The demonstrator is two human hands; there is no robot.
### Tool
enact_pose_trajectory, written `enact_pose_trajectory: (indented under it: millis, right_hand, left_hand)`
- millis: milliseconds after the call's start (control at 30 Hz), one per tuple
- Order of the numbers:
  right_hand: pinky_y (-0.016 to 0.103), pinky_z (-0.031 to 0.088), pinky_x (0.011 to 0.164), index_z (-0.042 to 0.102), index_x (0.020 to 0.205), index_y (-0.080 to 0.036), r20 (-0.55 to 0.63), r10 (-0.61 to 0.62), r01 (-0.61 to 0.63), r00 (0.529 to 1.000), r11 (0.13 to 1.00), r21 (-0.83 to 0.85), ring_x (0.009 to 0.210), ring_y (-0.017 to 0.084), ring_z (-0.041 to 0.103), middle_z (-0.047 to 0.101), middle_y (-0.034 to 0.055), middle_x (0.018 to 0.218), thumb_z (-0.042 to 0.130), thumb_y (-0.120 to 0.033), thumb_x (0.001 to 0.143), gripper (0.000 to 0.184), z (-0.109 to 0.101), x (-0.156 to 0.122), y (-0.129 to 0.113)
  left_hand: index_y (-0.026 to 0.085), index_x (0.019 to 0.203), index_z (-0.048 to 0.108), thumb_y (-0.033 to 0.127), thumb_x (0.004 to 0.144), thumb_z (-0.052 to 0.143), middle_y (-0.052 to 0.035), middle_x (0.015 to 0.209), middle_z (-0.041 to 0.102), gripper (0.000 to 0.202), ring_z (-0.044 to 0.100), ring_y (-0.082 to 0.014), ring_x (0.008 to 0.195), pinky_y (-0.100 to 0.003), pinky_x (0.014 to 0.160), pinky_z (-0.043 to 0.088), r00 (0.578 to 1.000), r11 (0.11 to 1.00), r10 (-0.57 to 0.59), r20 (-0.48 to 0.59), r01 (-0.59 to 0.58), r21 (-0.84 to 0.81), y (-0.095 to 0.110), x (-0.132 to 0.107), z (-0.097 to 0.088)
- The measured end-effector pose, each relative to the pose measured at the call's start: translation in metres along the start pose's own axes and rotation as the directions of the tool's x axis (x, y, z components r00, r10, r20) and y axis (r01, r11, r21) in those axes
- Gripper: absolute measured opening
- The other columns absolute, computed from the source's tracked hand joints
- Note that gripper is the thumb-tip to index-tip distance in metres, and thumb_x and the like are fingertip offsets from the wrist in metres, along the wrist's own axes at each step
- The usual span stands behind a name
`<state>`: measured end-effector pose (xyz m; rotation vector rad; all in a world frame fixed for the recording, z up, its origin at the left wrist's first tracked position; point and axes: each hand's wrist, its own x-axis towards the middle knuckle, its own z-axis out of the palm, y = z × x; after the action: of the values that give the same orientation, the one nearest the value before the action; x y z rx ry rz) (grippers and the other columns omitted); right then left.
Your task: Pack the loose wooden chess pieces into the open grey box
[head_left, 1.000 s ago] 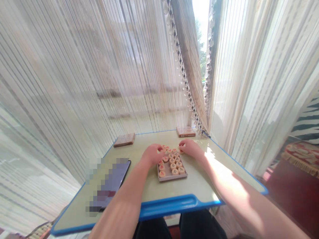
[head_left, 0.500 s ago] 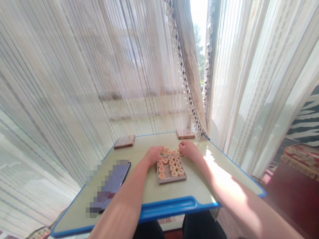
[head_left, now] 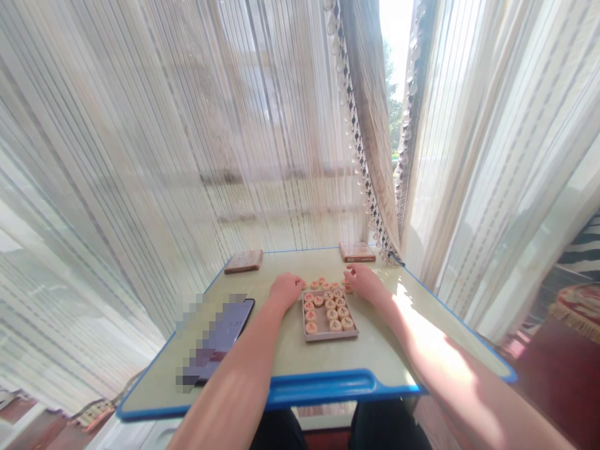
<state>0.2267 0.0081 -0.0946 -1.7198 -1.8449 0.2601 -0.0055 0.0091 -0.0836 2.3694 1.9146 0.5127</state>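
Observation:
Round wooden Chinese chess pieces with red or dark characters fill two sides of a shallow open box (head_left: 330,336). Red-marked pieces (head_left: 309,307) stand on its left, dark-marked pieces (head_left: 332,314) on its right. Beyond the far rim lies a loose row of red-marked pieces (head_left: 325,285). My left hand (head_left: 285,291) is at the row's left end, its fingers closed at a Chinese chess piece (head_left: 304,285). At the right end, my right hand (head_left: 366,282) has bent fingers slightly apart, close above some pieces (head_left: 347,288); nothing shows between them.
A flat brown box (head_left: 244,261) lies at the table's far left corner and a similar box (head_left: 357,252) at the far right. A tablet-like device (head_left: 229,331), partly blurred, lies left of my forearm. Curtains (head_left: 281,125) hang behind the blue-edged table (head_left: 323,387).
The view has shifted, so the table appears a little further right. My left fingers have drawn down to a piece at the row's left end. The pieces in the box look unchanged.

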Motion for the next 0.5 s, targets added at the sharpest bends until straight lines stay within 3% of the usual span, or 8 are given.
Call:
enact_pose_trajectory:
  millis: [233, 333, 400, 500]
  right_hand:
    - [0.029, 0.037, 0.080, 0.058, 0.111, -0.010, -0.020, -0.032, 0.033, 0.999, 0.999, 0.018, 0.091, 0.021, 0.056, 0.063, 0.0126, 0.097, 0.042, -0.029, 0.085, 0.036, 0.002, 0.000, 0.001]
    - [0.029, 0.036, 0.087, 0.059, 0.109, -0.013, -0.061, -0.080, 0.081, 0.995, 0.997, 0.016, 0.096, 0.020, 0.054, 0.061, 0.0106, 0.102, 0.042, -0.027, 0.086, 0.032, -0.001, -0.002, -0.002]
    - [0.030, 0.034, 0.091, 0.060, 0.108, -0.018, -0.100, -0.167, 0.169, 0.981, 0.985, 0.018, 0.102, 0.019, 0.051, 0.060, 0.0086, 0.105, 0.045, -0.027, 0.085, 0.029, -0.005, -0.006, -0.009]
    - [0.031, 0.037, 0.089, 0.060, 0.107, -0.022, -0.123, -0.362, 0.370, 0.924, 0.928, 0.049, 0.102, 0.019, 0.051, 0.060, 0.0068, 0.104, 0.052, -0.029, 0.082, 0.027, -0.007, -0.016, -0.023]
  left_hand:
    - [0.016, 0.083, 0.067, 0.031, 0.076, 0.052, -0.0095, 0.096, 0.067, 0.022, 0.059, -0.0198, 0.093, -0.028, 0.082, 0.043, 0.999, 0.993, -0.048, -0.019, 0.046, -0.110, -0.003, 0.006, 0.005]
    - [0.014, 0.086, 0.064, 0.032, 0.076, 0.053, -0.0090, 0.093, 0.067, 0.022, 0.060, -0.0190, 0.087, -0.029, 0.078, 0.044, 0.993, 0.961, -0.088, -0.081, 0.063, -0.268, 0.001, 0.006, 0.002]
    - [0.014, 0.087, 0.063, 0.035, 0.076, 0.054, -0.0074, 0.088, 0.068, 0.025, 0.061, -0.0179, 0.082, -0.029, 0.074, 0.045, 0.993, 0.914, -0.075, -0.088, 0.033, -0.405, 0.007, 0.003, -0.003]
    - [0.014, 0.084, 0.064, 0.038, 0.072, 0.060, -0.0057, 0.085, 0.069, 0.027, 0.062, -0.0169, 0.080, -0.028, 0.073, 0.047, 0.998, 0.815, -0.005, -0.067, -0.034, -0.579, 0.020, -0.004, -0.012]
